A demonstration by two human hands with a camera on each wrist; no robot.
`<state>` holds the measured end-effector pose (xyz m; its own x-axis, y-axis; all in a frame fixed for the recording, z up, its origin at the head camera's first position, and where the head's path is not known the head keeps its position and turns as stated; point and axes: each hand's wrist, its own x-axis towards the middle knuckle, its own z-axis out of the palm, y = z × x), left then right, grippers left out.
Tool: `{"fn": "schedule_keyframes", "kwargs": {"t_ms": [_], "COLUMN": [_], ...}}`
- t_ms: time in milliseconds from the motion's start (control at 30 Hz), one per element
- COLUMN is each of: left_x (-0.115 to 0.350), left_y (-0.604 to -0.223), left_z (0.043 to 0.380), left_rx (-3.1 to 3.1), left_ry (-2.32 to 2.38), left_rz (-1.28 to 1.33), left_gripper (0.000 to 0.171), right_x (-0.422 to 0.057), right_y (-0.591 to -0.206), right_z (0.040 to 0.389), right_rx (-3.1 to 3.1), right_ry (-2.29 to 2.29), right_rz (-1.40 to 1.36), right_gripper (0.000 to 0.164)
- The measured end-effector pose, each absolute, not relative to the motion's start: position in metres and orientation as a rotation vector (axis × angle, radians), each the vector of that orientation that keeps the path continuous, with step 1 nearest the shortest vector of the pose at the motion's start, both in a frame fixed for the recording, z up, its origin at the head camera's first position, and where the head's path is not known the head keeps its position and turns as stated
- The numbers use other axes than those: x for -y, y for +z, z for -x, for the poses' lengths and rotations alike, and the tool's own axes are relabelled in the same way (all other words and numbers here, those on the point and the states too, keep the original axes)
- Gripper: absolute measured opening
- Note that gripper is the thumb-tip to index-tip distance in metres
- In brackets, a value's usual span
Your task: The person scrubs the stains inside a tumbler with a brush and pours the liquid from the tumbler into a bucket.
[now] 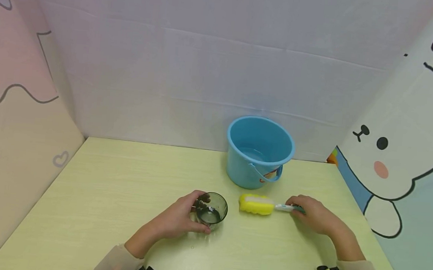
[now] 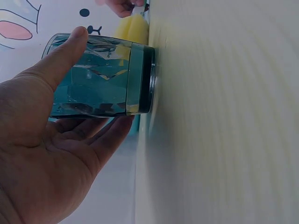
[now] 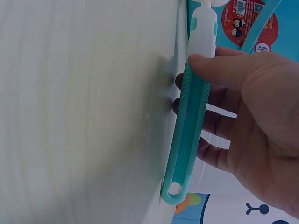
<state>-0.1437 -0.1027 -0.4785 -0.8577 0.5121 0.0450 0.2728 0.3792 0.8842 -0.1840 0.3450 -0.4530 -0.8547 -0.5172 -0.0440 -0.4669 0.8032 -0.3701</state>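
Across the far side hangs a white cloth point(image 1: 206, 75); before it spreads a pale, wood-grained table point(image 1: 121, 178), and near its back edge I see a light blue bucket point(image 1: 241, 171) standing upright, its bail point(image 1: 264, 175) drooping at the front; closer to the person, the right hand point(image 1: 315, 215) pinches the green handle point(image 3: 189, 121) of a sponge brush point(image 1: 258, 205) between thumb and fingers, the yellow head just in front of the bucket and pointing toward the other hand; the left hand point(image 1: 179, 220) grips a dark-tinted glass point(image 1: 212, 209), thumb on one side and fingers on the other, mouth uppermost, near the brush yet apart from it; whether its base touches the wood, I can't quite tell.
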Motion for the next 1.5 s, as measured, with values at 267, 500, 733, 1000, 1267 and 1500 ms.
{"fn": "schedule_keyframes", "kwargs": {"t_ms": [267, 500, 733, 1000, 1267, 1500], "left_x": [0.103, 0.103, 0.103, 0.103, 0.103, 0.102], "left_y": [-0.479, -0.479, -0.478, -0.480, -0.480, -0.480], "left_z": [0.144, 0.144, 0.144, 0.145, 0.145, 0.145], "left_rx": [-2.410, -2.412, -2.417, -2.420, -2.421, -2.425], "left_ry": [1.466, 1.462, 1.458, 1.461, 1.458, 1.455], "left_rz": [-0.703, -0.711, -0.709, -0.721, -0.721, -0.710], "left_gripper": [0.091, 0.091, 0.090, 0.089, 0.090, 0.091], "right_x": [-0.344, -0.344, -0.343, -0.341, -0.342, -0.344], "right_y": [-0.452, -0.453, -0.452, -0.446, -0.431, -0.417], "right_z": [0.183, 0.183, 0.183, 0.183, 0.182, 0.186], "right_rx": [-2.848, -2.850, -2.843, -2.831, -2.874, -2.910], "right_ry": [-0.514, -0.497, -0.493, -0.475, -0.517, -0.616], "right_rz": [0.750, 0.725, 0.691, 0.624, 0.660, 0.666], "right_gripper": [0.025, 0.028, 0.032, 0.043, 0.048, 0.052]}}
